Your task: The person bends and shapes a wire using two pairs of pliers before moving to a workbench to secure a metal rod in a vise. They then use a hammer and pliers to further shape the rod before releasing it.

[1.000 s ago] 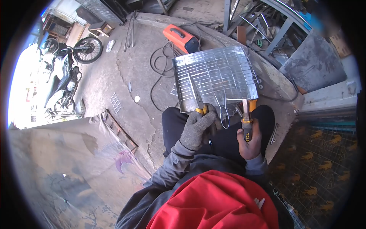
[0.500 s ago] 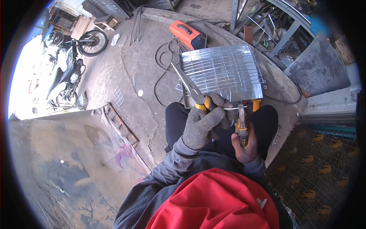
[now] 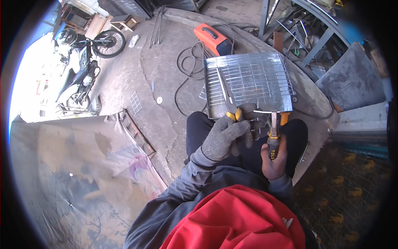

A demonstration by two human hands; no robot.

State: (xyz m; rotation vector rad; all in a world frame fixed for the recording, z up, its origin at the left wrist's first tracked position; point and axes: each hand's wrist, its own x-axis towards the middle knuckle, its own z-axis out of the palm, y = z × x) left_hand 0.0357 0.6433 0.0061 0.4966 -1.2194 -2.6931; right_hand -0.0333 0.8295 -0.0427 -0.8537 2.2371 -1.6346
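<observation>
Long-nose pliers point(image 3: 226, 93) with yellow-and-black handles point up and away from my left hand point(image 3: 226, 139), which wears a grey knitted glove and is closed around them. My bare right hand point(image 3: 275, 161) is wrapped round a second pair of pliers point(image 3: 273, 135), black and yellow, with its jaws upward. At those jaws a short light-coloured wire point(image 3: 263, 111) sticks out to the left, near the gloved fingertips. Just beyond both hands is a metal tray with a wire grid point(image 3: 248, 79) over it, close to my knees.
An orange machine point(image 3: 212, 39) with a carry handle stands behind the tray, dark cable point(image 3: 182, 66) coiled beside it. Metal frames and scrap point(image 3: 306, 41) fill the upper right. A motorcycle point(image 3: 85, 66) is parked at upper left. A stained sheet point(image 3: 83, 166) covers the lower left.
The gloved hand has turned so the long-nose pliers point more upright. The wire at the right pliers' jaws now stands apart from the gloved fingers. The whole view has shifted slightly.
</observation>
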